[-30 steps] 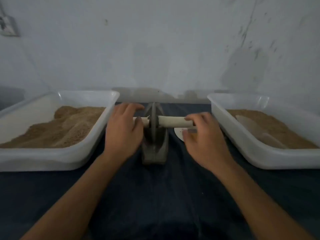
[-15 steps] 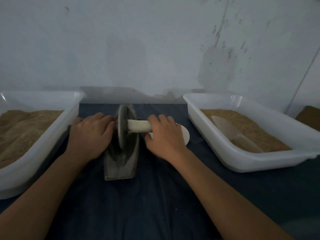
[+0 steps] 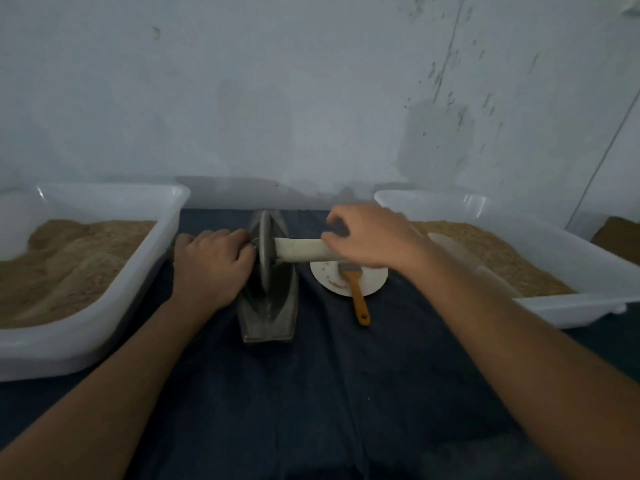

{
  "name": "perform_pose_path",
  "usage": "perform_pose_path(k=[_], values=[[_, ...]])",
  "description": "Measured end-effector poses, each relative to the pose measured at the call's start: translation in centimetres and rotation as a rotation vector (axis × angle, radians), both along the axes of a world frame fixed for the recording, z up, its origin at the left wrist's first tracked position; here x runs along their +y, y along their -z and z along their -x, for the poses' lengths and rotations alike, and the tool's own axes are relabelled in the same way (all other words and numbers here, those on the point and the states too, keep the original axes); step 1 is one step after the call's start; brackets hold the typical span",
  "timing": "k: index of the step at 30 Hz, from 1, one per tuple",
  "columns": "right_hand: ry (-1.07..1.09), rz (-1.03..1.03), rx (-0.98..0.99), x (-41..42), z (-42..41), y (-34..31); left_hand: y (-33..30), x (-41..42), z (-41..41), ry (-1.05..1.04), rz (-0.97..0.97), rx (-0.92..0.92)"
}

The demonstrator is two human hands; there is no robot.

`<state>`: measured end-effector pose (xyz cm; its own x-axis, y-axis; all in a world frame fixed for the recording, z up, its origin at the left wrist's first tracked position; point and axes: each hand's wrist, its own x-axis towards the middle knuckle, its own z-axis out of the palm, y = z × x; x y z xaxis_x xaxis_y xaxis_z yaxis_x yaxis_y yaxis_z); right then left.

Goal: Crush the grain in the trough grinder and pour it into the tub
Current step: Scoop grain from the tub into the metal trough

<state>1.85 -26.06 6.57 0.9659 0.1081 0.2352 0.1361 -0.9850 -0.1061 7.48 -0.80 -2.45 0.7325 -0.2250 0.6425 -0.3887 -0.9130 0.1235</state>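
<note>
So this looks like it's mid-crush, nothing poured yet as far as I can tell. The trough grinder sits on the dark cloth roughly in the middle, closer to the back edge than the front, with its wheel standing upright in the groove. The left hand has its fingers curled around the left end of the axle handle, which is mostly hidden under the hand. The right hand lies over the pale right handle; the fingers are bent over the top of it, but whether they are truly wrapped round it or just pressing on it I can't tell from this angle.

The grain inside the trough is too dark to make out, so no idea how fine it is.

Left tub along the left edge holds a big heap of brownish grain; right tub on the right edge has a flatter layer plus a pale scoop lying in it. Which one is the destination — can't say.

Just right of the grinder there's a small white plate with an orange-handled brush resting across it.

My guess: more rolling to do, then lift the trough, tip it into a tub and brush out the rest.
</note>
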Motion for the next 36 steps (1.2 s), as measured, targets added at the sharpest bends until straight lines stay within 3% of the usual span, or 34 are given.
perform_pose_path(k=[6,10,13,19,26,32,36], values=[[0.288,0.024,-0.086,-7.6,0.0,-5.3,0.6,-0.4,-0.4,-0.028,-0.034,-0.083],[0.591,0.118,0.241,-13.5,0.3,-3.2,0.8,-1.8,-0.4,-0.064,-0.059,-0.128],[0.676,0.069,0.485,-15.7,0.9,-0.8,1.0,-2.1,-0.3,-0.082,-0.062,-0.153],[0.714,0.151,0.553,-17.6,0.9,1.8,0.9,-2.1,0.0,-0.099,-0.076,-0.171],[0.643,0.148,0.33,-19.9,-0.2,-0.7,0.6,-2.2,0.7,-0.08,-0.062,-0.171],[0.65,0.449,0.428,-21.9,1.0,-2.6,0.4,-2.3,1.0,-0.076,-0.06,-0.138],[0.508,0.437,0.502,-21.2,0.8,-1.4,0.3,-2.4,1.3,-0.065,-0.042,-0.119]])
